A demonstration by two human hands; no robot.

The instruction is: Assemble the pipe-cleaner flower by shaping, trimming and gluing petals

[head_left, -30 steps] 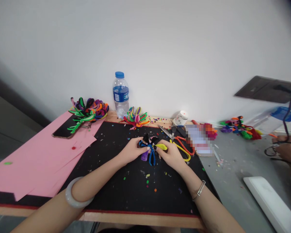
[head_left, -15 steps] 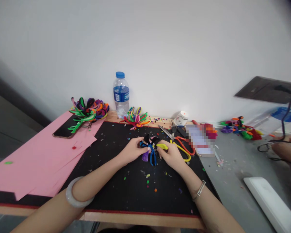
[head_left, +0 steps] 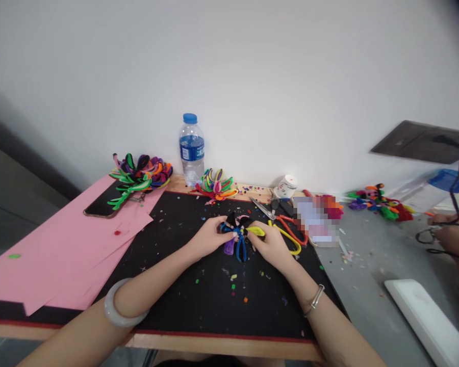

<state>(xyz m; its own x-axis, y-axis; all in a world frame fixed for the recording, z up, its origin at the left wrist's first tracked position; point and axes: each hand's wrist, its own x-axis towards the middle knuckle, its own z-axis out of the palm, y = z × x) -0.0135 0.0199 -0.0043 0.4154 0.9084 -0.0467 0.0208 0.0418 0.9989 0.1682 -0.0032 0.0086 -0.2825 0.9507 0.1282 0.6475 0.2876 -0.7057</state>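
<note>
Between my two hands is a pipe-cleaner flower (head_left: 241,248) with blue, black, purple and yellow loops, held just above the black mat (head_left: 191,311). My left hand (head_left: 211,237) pinches its left side, thumb near the centre. On the other side my right hand (head_left: 270,242) grips it by the yellow loop and the middle. Fingers of both hands are partly hidden behind the loops. Close beyond my right hand lie red-handled scissors (head_left: 270,210) and a yellow pipe-cleaner loop or handle (head_left: 295,247); which, I cannot tell.
Pink paper (head_left: 61,244) with a phone (head_left: 101,201) and a bundle of pipe-cleaner loops (head_left: 143,171) covers the left. A water bottle (head_left: 192,148), more looped pipe cleaners (head_left: 216,183) and a paper cup (head_left: 285,187) line the wall. Another person's hand (head_left: 453,234) is at right, beyond a white box (head_left: 424,311).
My hands and the flower stay almost still. At the far right, the other person's hand and the dark cord by it have shifted slightly.
</note>
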